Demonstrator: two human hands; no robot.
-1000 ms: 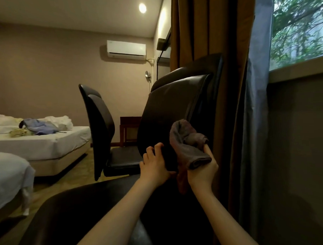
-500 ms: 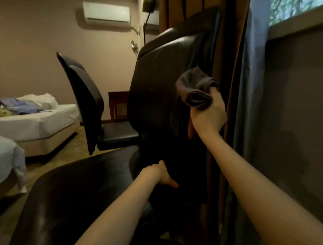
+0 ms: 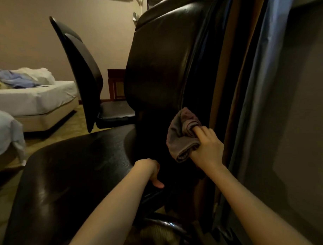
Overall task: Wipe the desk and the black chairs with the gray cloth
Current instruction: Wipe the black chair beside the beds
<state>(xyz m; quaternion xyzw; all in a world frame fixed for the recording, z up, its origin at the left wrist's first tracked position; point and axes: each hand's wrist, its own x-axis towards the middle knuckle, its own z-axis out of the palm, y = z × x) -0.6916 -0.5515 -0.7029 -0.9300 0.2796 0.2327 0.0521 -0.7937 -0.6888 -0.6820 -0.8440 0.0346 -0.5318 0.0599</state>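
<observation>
Beige walls (image 3: 26, 35) close a dim bedroom with a patterned floor (image 3: 78, 121).

Two beds stand at the left. The far bed (image 3: 33, 101) has a white sheet and a heap of clothes (image 3: 16, 79) on it. The near bed (image 3: 3, 131) is cut off by the frame edge.

Two curtains hang at the right, a brown curtain (image 3: 226, 65) and a blue-grey curtain (image 3: 261, 82) just beside it.

Two black chairs show. The near black chair (image 3: 158, 67) fills the middle of the view, its seat spreading toward the camera and its backrest rising past the top edge. Its base below the seat is dark and hard to make out. The far black chair (image 3: 82, 70) stands behind it, seen from the side. A piece of wooden furniture (image 3: 116, 85) shows only partly between the two backrests.

One gray cloth (image 3: 179, 138) is bunched against the lower right edge of the near chair's backrest. The right hand (image 3: 207, 148) grips it with its fingers (image 3: 201, 133) curled round the folds.

The left hand (image 3: 149, 168) rests at the dark join of seat and backrest. Only its thumb shows, pointing down, and how its fingers lie cannot be told.
</observation>
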